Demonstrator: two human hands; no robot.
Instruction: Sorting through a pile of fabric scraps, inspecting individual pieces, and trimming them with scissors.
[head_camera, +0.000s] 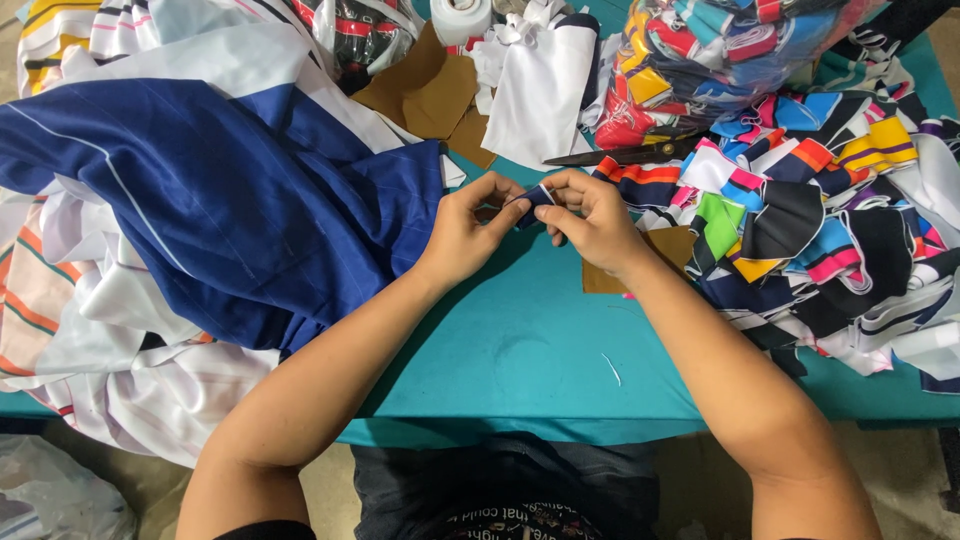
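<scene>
Pinching a small navy piece (534, 200), both hands' grip (fingertips hide most).

A single head-worn camera looks steeply down from above the near edge of the teal cloth-covered table (520, 350), facing away from the person's body, close enough that both forearms fill the frame's lower half.
</scene>
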